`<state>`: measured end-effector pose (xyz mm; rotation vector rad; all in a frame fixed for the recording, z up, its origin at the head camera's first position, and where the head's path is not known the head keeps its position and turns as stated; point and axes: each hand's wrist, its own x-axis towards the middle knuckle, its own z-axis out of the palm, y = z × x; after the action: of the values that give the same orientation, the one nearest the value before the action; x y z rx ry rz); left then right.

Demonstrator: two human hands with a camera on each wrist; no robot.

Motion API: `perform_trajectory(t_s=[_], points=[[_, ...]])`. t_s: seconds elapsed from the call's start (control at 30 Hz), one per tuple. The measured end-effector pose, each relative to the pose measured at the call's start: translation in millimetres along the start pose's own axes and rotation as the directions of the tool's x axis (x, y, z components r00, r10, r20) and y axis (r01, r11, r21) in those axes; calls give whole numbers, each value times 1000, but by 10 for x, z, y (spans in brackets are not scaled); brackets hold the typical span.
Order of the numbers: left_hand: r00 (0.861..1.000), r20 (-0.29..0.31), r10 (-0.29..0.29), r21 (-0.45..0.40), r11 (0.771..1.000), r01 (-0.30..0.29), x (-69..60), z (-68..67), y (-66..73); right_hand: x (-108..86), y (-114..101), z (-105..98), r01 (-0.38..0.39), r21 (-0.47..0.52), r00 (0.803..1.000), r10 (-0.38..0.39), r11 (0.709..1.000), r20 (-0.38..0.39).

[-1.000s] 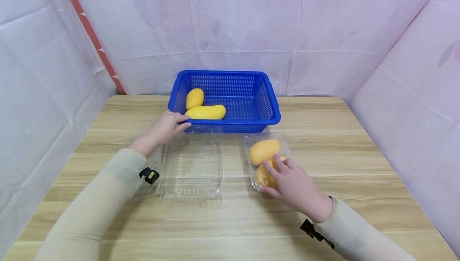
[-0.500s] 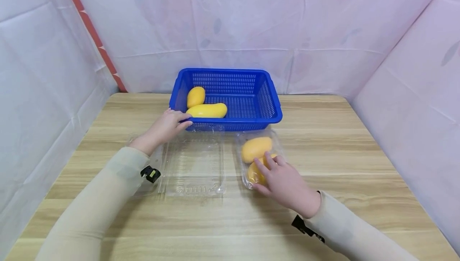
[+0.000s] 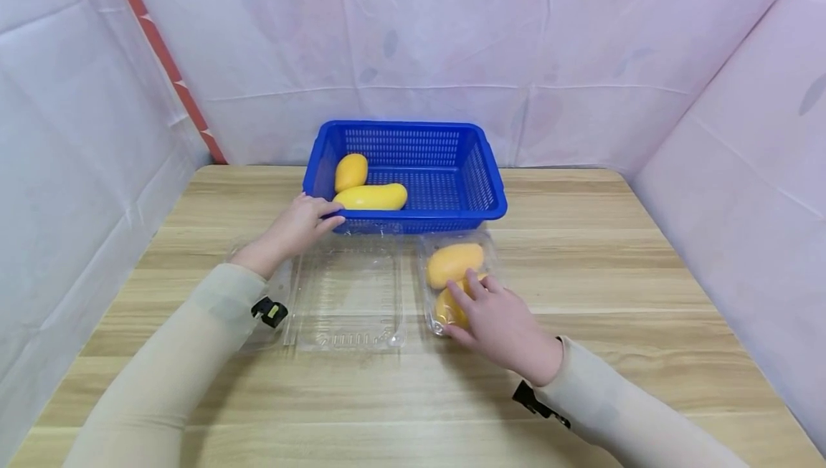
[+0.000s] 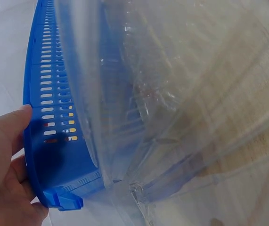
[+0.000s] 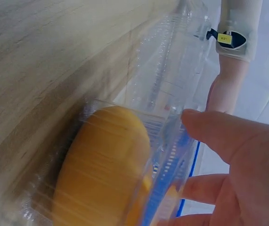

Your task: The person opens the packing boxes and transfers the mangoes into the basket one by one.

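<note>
My left hand (image 3: 290, 230) grips the front left rim of a blue plastic basket (image 3: 445, 216). In the left wrist view its thumb lies on one side of the basket rim (image 4: 27, 141), with fingers on the other. Two yellow mangoes (image 3: 371, 197) lie at the basket's left end. My right hand (image 3: 506, 325) rests, fingers spread, on a clear plastic box (image 3: 488, 241) holding two more orange-yellow mangoes (image 3: 454, 265). In the right wrist view one mango (image 5: 101, 165) shows through the box wall, with my thumb (image 5: 209, 125) near the box edge. The fingers partly cover the nearer mango.
An open clear clamshell container (image 3: 348, 303) lies on the wooden table (image 3: 361, 411) between my arms, its left half partly under my left forearm. The basket stands behind it, near the back cloth wall (image 3: 439, 38). Cloth walls also rise at both sides.
My right hand and the clear box of mangoes have slid left across the table, closer to the open clamshell. The left hand stays on the basket rim.
</note>
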<state>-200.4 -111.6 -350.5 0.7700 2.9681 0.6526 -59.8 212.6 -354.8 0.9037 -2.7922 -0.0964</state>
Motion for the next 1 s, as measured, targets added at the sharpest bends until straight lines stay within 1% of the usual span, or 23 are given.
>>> perform_trajectory(t_s=[0.13,0.37,0.5,0.67,0.8,0.9,0.97,1.0], points=[[1000,0,-2,9,1000,3,-3,1,-5,39,-23,12,3,0,999,-3,1000,-46],[1000,9,-12,15,1000,12,-6,0,10,104,-55,-3,-12,-13,1000,12,1000,-25],[1000,3,-6,12,1000,6,-4,-5,14,130,-56,14,2,-23,999,-3,1000,-41],[1000,-5,6,19,1000,-6,5,-12,19,118,-33,17,13,-21,999,-14,1000,-37],[1000,10,10,21,1000,-10,29,-28,23,100,0,10,15,-3,1000,-15,1000,-26],[1000,9,0,-5,1000,0,15,-46,53,91,28,-2,30,26,999,-29,999,-25],[1000,-18,-6,-51,999,5,-38,-56,104,93,43,-19,46,47,999,-45,998,-26],[999,-43,0,-93,996,-4,-78,-59,150,97,49,-30,59,57,998,-58,997,-27]])
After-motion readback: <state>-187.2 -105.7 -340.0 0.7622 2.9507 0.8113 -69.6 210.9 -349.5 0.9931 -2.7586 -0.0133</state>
